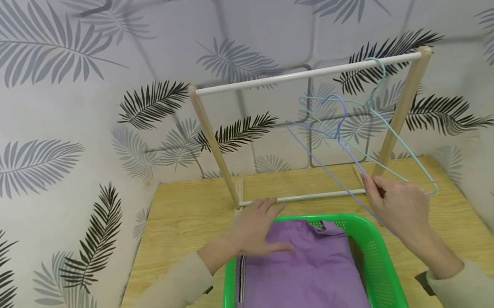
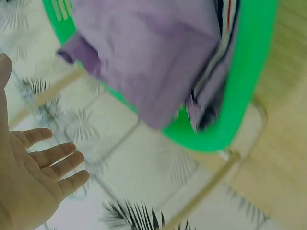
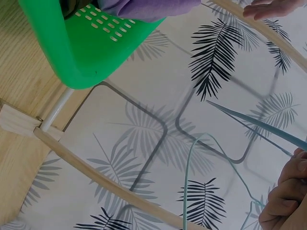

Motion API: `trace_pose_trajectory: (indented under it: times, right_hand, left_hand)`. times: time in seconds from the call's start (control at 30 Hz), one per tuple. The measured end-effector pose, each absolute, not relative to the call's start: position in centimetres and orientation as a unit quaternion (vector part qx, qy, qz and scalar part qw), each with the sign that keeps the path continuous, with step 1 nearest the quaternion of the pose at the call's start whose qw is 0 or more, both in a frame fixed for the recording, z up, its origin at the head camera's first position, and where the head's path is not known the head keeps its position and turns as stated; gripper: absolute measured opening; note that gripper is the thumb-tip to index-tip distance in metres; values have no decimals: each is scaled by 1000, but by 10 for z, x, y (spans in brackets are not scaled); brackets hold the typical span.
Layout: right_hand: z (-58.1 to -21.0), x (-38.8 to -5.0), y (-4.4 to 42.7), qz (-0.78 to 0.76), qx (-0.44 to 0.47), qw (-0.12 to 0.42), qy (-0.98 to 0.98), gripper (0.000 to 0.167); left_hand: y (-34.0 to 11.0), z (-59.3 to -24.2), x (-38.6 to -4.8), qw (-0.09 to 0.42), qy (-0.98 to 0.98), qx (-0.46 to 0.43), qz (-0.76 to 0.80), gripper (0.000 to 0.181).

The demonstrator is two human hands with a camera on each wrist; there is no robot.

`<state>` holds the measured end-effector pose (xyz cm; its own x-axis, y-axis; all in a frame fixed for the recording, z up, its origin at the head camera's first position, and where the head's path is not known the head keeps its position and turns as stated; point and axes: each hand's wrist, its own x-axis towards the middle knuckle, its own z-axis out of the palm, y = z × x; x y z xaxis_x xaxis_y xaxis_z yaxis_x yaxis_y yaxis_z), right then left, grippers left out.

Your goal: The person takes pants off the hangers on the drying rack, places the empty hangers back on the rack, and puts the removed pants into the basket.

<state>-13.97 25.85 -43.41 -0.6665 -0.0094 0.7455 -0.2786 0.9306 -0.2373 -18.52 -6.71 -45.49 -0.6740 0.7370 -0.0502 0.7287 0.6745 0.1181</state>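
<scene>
My right hand (image 1: 402,208) grips one corner of a blue-purple clothes hanger (image 1: 338,134), holding it up in front of the rack with its hook toward the top. In the right wrist view, curled fingers (image 3: 283,196) close round the hanger (image 3: 261,120). My left hand (image 1: 255,228) is spread above the left part of a folded purple garment (image 1: 305,273), with nothing in its grasp; the left wrist view shows the palm (image 2: 29,182) with fingers extended. The garment, striped along one side, lies in a green basket (image 1: 378,260).
Behind the basket stands a wooden rack with a white top rod (image 1: 266,80). A teal hanger (image 1: 370,105) hangs from the rod near its right post (image 1: 404,102). The wooden table (image 1: 180,206) meets leaf-patterned walls at the back and sides.
</scene>
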Motion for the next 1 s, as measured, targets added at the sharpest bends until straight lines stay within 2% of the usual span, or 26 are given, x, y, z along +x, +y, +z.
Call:
trace_pose_trajectory:
  times: [0.27, 0.47, 0.57, 0.73, 1.0]
  right_hand:
    - [-434, -140, 258, 173, 79, 407, -893, 56]
    - [-432, -139, 256, 168, 78, 405, -895, 56]
    - [-431, -139, 255, 169, 78, 409, -894, 56]
    - [-432, -141, 255, 166, 78, 416, -891, 57]
    - [-432, -143, 253, 165, 79, 423, -887, 61]
  left_hand:
    - [-99, -437, -205, -8, 929, 365, 49, 104]
    - [-127, -422, -225, -112, 947, 293, 74, 94]
    - [-140, -417, -235, -146, 951, 259, 87, 87]
    - [-154, -416, -249, -184, 953, 224, 90, 74]
    - [-156, -423, -266, -244, 946, 198, 74, 69]
